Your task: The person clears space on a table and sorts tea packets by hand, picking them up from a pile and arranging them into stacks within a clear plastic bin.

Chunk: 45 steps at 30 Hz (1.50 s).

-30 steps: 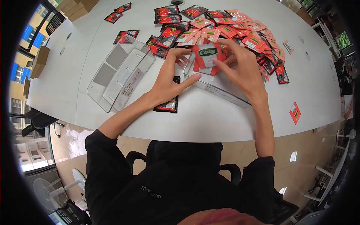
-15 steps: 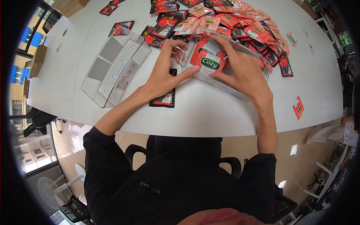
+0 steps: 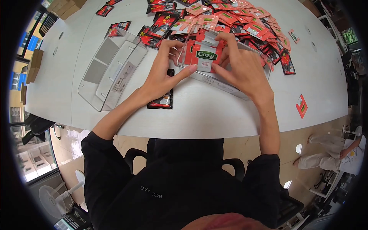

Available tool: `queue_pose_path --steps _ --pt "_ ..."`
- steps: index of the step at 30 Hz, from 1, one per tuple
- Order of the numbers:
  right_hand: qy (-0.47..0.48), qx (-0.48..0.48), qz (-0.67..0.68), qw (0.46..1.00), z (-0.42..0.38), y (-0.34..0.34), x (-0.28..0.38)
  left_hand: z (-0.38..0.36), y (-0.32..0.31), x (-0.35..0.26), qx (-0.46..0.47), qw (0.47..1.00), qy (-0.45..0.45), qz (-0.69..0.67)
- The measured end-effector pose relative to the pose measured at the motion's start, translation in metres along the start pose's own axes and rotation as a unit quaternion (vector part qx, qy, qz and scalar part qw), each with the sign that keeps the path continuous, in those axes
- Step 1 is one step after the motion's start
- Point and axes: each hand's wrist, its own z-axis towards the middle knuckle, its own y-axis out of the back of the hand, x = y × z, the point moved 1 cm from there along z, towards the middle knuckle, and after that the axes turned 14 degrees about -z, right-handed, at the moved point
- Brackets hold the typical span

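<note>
A clear plastic box lies on the white table with a row of red-and-white Cozy packets standing in its left end. My left hand is round that end, its thumb at the front rim and its fingers outside the end wall. Over the box, my right hand has its thumb and index finger at the right edge of the packets; its other fingers are partly hidden. A second clear box stands to the left. Beside my left wrist lies a black-and-red packet.
Behind the boxes is a large pile of pink packets and black-and-red packets. A single red packet lies at the right of the white table. Beyond the table at the right, a person is partly visible.
The view has shifted slightly. The Cozy packets in the box stand closer to its left end, and my right hand has moved a little with them. More of the person at the right shows.
</note>
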Motion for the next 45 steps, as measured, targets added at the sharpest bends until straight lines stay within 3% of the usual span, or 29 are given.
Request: queue_pose_path --steps 4,6,11,16,31,35,38,42,45 --pt "-0.006 0.039 -0.009 0.999 -0.001 0.003 -0.001 0.003 -0.003 0.007 -0.017 0.999 -0.043 -0.013" --pt "0.043 0.012 -0.023 0.999 0.0 0.003 -0.001 0.002 -0.003 0.007 -0.028 0.999 -0.029 -0.029" --pt "0.051 0.056 -0.062 0.995 -0.001 0.004 -0.001 0.0 -0.001 0.007 -0.022 0.999 -0.007 -0.024" --pt "0.104 0.048 0.055 0.992 -0.003 -0.01 -0.009 0.0 -0.002 0.005 -0.023 1.0 0.004 -0.019" --pt "0.085 0.168 0.158 0.969 -0.001 -0.006 -0.01 -0.002 -0.001 0.001 0.008 1.0 0.016 -0.009" --pt "0.062 0.168 0.134 0.975 -0.003 -0.009 -0.007 -0.003 0.001 0.001 0.016 1.0 0.017 -0.01" --pt "0.065 0.109 0.075 0.989 -0.004 -0.011 -0.007 -0.005 0.003 0.005 0.014 1.0 -0.006 -0.002" --pt "0.073 0.208 0.185 0.958 -0.002 -0.006 -0.012 -0.005 0.003 0.01 0.008 1.0 0.019 -0.008" --pt "0.04 0.233 0.147 0.96 -0.002 0.001 -0.006 -0.004 -0.002 0.008 -0.023 0.999 -0.016 -0.02"
